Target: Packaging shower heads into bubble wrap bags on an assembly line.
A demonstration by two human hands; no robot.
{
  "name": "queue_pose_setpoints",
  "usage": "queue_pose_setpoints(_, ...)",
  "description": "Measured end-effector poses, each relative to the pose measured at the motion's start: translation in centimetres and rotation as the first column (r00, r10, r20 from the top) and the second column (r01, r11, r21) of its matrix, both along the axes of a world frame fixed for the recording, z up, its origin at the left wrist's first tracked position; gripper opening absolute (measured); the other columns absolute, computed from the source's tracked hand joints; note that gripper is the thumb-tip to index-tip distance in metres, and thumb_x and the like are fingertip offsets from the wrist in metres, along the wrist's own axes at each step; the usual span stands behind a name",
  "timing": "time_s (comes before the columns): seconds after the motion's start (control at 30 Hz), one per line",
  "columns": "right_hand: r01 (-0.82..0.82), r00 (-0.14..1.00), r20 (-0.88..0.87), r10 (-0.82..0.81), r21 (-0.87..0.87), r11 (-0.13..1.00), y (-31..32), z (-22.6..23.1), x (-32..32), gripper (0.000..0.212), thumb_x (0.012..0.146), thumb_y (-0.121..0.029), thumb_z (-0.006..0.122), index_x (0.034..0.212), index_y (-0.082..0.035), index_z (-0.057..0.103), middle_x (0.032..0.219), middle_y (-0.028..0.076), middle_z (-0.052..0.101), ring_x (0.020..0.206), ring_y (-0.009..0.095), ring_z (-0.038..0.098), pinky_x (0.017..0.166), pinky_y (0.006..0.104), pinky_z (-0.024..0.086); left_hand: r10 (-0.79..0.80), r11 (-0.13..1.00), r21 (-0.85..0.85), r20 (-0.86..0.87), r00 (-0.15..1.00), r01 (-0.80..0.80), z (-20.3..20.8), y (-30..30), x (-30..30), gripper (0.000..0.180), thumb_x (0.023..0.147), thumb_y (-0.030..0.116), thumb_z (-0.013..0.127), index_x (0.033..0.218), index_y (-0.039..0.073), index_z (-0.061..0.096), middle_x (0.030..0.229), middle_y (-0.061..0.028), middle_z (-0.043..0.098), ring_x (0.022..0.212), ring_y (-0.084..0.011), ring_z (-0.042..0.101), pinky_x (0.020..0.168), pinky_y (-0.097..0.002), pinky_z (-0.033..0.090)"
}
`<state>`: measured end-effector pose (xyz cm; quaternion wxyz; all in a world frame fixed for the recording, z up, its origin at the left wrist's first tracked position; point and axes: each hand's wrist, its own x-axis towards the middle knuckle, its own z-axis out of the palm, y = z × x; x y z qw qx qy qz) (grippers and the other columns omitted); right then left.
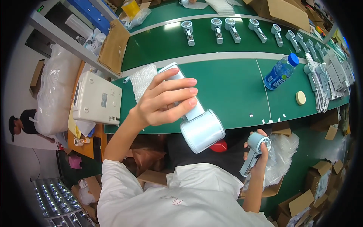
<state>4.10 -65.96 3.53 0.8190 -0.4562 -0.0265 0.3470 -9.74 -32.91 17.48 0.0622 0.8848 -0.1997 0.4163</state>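
Observation:
My left hand is wrapped round the handle of a pale-blue handheld fan. Held over the table's near edge at the centre, that fan is tilted with its thick round head toward me. Lower at the right, my right hand grips a second handheld fan, its round head up and its slim handle slanting down to the left. Just behind my left hand, a bubble-wrap sleeve lies on the green table. Part of the left fan's handle is covered by my fingers.
Several similar fans line the green strip beyond the table. To the right stand a blue-capped bottle, a cream disc and stacked leaflets. A beige box-shaped machine is at left. Bubble wrap fills a carton beside my right hand.

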Motion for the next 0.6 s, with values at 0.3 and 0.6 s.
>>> queue_pose_setpoints(0.3, 0.007, 1.000, -0.002, -0.007, -0.003, 1.000, 0.6, 0.7, 0.1, 0.059, 0.084, -0.026, 0.062, 0.138, -0.009, 0.043, 0.121, 0.019, 0.054, 0.081, 0.028, 0.063, 0.039, 0.0267, 0.048, 0.134, 0.804, -0.410, -0.581, 0.803, -0.431, -4.2, -2.0, 1.7, 0.034, 0.078, 0.004, 0.072, 0.111, 0.003, 0.066, 0.104, -0.0074, 0.066, 0.084, -0.0242, 0.063, 0.075, -0.0363, 0.049)
queue_pose_setpoints(0.6, -0.124, 0.990, 0.079, 0.116, 0.094, 0.988, 3.5, 2.5, -0.1, 0.061, 0.083, -0.022, 0.065, 0.137, -0.007, 0.043, 0.120, 0.021, 0.053, 0.083, 0.030, 0.064, 0.039, 0.0290, 0.051, 0.303, 0.638, -0.449, -0.600, 0.740, -0.625, -13.2, 2.1, 9.7, 0.040, 0.075, 0.023, 0.073, 0.107, -0.001, 0.067, 0.094, -0.0127, 0.060, 0.077, -0.0285, 0.059, 0.073, -0.0375, 0.050)
